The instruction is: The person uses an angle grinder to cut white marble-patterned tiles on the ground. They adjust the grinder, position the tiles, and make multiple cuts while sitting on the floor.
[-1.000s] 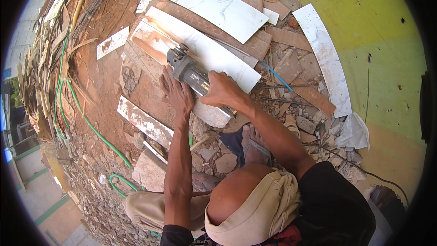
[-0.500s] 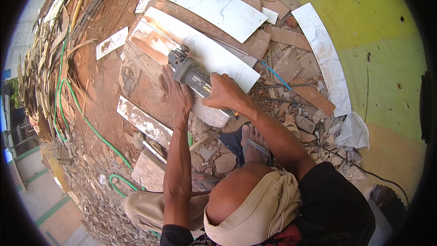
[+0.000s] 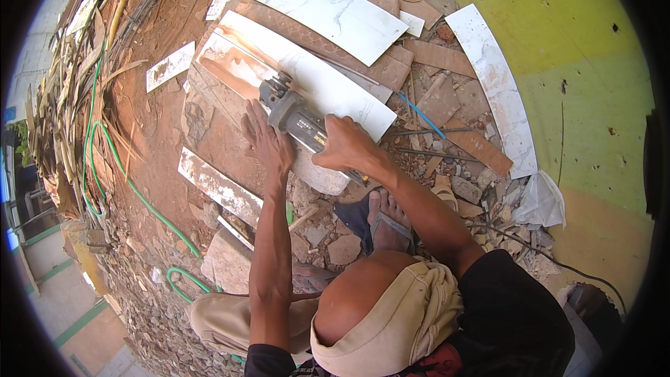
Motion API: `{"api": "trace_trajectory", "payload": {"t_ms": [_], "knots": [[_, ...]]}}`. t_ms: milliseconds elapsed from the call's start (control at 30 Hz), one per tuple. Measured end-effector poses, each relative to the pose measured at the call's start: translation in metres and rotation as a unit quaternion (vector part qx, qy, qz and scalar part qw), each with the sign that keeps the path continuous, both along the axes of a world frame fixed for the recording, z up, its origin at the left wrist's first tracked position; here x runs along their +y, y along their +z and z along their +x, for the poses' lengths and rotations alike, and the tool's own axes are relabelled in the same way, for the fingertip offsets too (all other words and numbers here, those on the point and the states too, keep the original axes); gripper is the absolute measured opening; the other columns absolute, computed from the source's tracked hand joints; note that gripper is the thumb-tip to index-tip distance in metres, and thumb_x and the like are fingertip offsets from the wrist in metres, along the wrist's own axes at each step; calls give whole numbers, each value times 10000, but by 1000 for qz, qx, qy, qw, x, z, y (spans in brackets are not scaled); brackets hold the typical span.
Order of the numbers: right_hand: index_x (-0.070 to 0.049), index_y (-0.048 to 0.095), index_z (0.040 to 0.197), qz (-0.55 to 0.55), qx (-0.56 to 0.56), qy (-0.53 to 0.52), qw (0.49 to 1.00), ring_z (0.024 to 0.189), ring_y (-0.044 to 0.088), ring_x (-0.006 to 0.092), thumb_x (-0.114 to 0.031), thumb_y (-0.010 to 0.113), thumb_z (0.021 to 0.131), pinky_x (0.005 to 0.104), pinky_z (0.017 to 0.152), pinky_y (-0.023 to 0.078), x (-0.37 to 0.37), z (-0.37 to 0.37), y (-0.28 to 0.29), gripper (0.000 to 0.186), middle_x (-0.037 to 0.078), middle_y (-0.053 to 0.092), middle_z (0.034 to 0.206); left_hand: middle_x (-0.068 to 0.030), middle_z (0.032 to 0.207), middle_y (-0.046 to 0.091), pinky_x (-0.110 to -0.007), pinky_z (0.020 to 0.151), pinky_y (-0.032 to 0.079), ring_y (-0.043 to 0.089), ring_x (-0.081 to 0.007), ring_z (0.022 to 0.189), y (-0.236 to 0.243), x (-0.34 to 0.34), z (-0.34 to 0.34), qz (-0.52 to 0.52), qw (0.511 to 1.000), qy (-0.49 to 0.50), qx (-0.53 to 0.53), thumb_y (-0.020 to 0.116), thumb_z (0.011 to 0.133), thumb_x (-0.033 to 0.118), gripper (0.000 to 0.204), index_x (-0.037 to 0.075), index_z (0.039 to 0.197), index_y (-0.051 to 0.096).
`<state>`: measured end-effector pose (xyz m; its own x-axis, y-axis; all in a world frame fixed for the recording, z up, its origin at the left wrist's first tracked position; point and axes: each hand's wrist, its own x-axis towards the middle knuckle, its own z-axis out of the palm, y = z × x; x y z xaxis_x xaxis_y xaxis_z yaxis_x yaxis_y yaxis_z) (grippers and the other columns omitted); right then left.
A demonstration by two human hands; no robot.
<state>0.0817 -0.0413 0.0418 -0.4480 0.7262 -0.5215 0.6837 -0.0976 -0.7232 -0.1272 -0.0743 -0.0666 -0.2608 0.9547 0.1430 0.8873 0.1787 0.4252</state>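
An angle grinder (image 3: pixel 299 119), dark grey and black, lies over a long white marbled tile (image 3: pixel 328 87). Its head is on the tile's near side, where reddish-brown dust and wet-looking smears cover the surface. My right hand (image 3: pixel 349 143) is wrapped round the grinder's rear body. Just left of the tool, my left hand (image 3: pixel 271 141) rests with its fingers stretched out along the near edge of the tile; whether it presses tile or the stone below is hard to tell. The grinder's disc is hidden beneath its head.
Another white tile (image 3: pixel 328 10) lies beyond, over brown patterned tiles. A long white strip (image 3: pixel 492 91) lies by the yellow-green wall (image 3: pixel 572 77). Dirty tile pieces (image 3: pixel 220 185), rubble, a blue rod (image 3: pixel 422 115) and a green hose (image 3: pixel 150 202) surround me. A black cable (image 3: pixel 558 258) runs at right.
The grinder and my right hand have shifted very slightly right and toward me along the tile. My left hand stays beside the tool, fingers still stretched.
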Motion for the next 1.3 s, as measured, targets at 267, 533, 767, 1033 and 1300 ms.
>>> {"api": "trace_trajectory", "payload": {"t_ms": [267, 533, 767, 1033, 1300], "knots": [[144, 550, 1093, -32, -5, 2, 999, 1073, 632, 498, -230, 707, 681, 498, 946, 526, -3, 4, 6, 577, 381, 614, 1101, -166, 1672, 199, -540, 1234, 98, 155, -423, 1518, -4, 0, -5, 3, 1000, -19, 15, 242, 1037, 553, 745, 84, 1614, 195], [148, 553, 1090, -24, -4, 4, 1000, 1059, 640, 495, -239, 727, 681, 491, 939, 532, -6, 7, -1, 590, 373, 630, 1078, -194, 1663, 212, -517, 1238, 88, 162, -432, 1513, -4, -1, -3, 19, 999, -20, 17, 271, 1040, 504, 726, 58, 1608, 199], [147, 560, 1080, 10, -8, -8, 1000, 1029, 651, 495, -234, 737, 671, 494, 919, 540, -13, 8, -11, 586, 366, 640, 1060, -177, 1670, 205, -520, 1238, 95, 158, -429, 1517, -2, -1, -1, 1, 1000, -1, 13, 298, 1043, 508, 718, 82, 1613, 200], [147, 557, 1089, 21, -10, -15, 1000, 1040, 651, 492, -245, 748, 671, 494, 919, 538, -17, 10, -10, 604, 377, 634, 1060, -159, 1672, 208, -532, 1232, 107, 163, -425, 1513, -1, 0, 2, 5, 1000, 7, 22, 288, 1060, 520, 701, 90, 1610, 218], [145, 560, 1117, 16, -22, -18, 999, 1052, 651, 492, -244, 743, 676, 492, 926, 542, -20, 13, -6, 617, 367, 642, 1071, -151, 1674, 204, -533, 1232, 109, 161, -418, 1514, 4, -1, 6, -1, 1000, 17, 9, 282, 1062, 512, 697, 87, 1611, 215]]}}
